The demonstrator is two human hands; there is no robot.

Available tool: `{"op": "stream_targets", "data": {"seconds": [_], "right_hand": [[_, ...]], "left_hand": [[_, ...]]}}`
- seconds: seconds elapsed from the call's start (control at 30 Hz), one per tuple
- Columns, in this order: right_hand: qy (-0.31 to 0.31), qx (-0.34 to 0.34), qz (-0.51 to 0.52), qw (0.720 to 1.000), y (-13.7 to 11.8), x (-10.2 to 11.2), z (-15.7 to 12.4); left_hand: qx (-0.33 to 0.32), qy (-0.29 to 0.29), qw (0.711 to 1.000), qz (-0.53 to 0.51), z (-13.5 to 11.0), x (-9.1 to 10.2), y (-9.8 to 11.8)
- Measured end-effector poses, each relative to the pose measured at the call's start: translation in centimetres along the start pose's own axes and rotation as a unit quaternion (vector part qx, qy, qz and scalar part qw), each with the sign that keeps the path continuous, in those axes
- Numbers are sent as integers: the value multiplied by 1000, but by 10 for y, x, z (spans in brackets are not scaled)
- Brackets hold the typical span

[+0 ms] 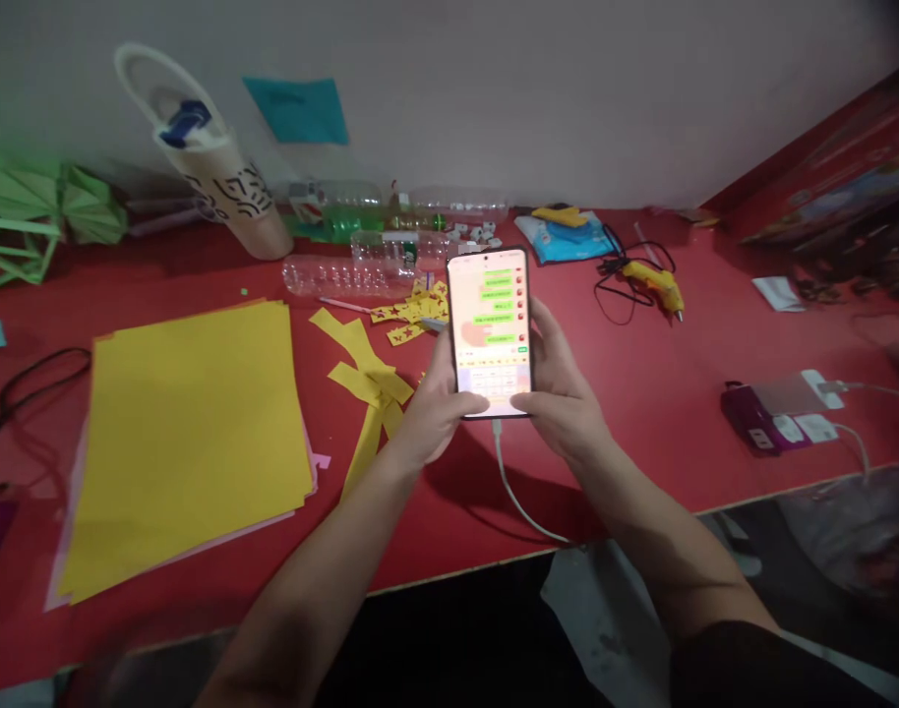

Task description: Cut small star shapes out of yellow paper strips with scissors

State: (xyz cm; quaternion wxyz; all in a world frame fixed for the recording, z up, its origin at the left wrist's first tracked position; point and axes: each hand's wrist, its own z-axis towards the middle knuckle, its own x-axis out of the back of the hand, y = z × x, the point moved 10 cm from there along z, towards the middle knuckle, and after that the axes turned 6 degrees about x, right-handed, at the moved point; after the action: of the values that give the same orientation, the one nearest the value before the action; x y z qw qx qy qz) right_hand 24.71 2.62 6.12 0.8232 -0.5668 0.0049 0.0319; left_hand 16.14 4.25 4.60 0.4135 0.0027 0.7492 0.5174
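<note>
Clasping a lit smartphone point(490, 334) between left hand point(436, 405) and right hand point(568, 398), above red worktop point(663, 393), with white cable point(507, 484) plugged into lower edge.

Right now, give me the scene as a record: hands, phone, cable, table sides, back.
left hand: holds phone, thumb over lower screen
right hand: holds phone's other side, thumb over lower screen
phone: screen lit, chat with green bubbles, keyboard up
cable: white, at phone's bottom edge
table left: yellow paper sheets, loose yellow strips
table right: yellow glue gun
back: clear plastic bottles, lying
</note>
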Motion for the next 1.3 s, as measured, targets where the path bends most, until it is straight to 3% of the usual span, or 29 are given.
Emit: {"op": "stream_targets", "data": {"seconds": [0.1, 0.43, 0.6, 0.77, 0.97, 1.3], "right_hand": [[7, 7, -19, 1000, 5, -7, -1], [43, 21, -40, 998, 1, -2, -9], [24, 28, -31, 999, 3, -3, -10], [48, 27, -41, 998, 3, 3, -11], [62, 28, -65, 996, 0, 4, -12], [55, 49, -71, 995, 0, 2, -14]], "left_hand": [[-7, 17, 1000, 5, -8, 8, 1], [-44, 38, 997, 45, -7, 13, -10], [-16, 43, 999, 27, -5, 14, -15], [11, 53, 998, -11, -4, 13, -16], [1, 31, 999, -24, -3, 9, -14], [-5, 81, 996, -24, -1, 21, -19]]}}
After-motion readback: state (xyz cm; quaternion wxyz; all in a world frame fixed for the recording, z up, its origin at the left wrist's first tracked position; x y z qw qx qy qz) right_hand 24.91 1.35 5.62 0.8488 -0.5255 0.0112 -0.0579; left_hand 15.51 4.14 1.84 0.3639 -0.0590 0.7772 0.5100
